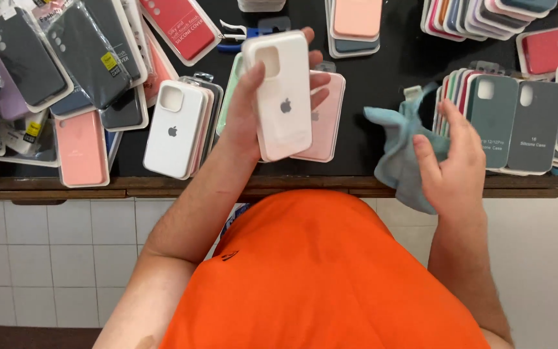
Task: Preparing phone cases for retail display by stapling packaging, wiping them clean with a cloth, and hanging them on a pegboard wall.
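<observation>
White phone case point(282, 97) sits up in the left hand point(247, 116), fingers point(318, 81) wrapped behind it above the black bench point(382, 58), while the right hand point(450, 171) pinches a blue cloth point(398, 148) near the bench's near edge.

The left hand point(247, 119) holds a white phone case point(282, 97) upright above the black table point(382, 71). The right hand point(450, 165) grips a light blue cloth point(398, 152), just beside a right-side row of grey-green packaged cases point(518, 123).
</observation>
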